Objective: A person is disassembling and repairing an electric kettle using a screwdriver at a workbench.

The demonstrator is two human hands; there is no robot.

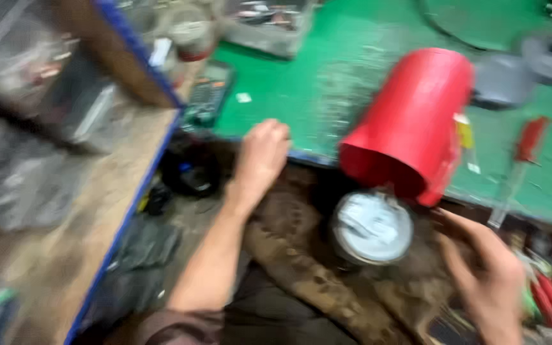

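a person's clenched left hand (262, 153) rests at the green surface (327, 83) edge, right hand (490, 278) released beside a round gauge (372, 227); the overhanging red cylinder (410, 121) looks liable to tip off.

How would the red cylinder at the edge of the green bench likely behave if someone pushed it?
The red cylinder is round-sided and lies tilted, so it would probably roll. One end overhangs the green bench edge, so it may tip off. Its glossy surface could be slippery.
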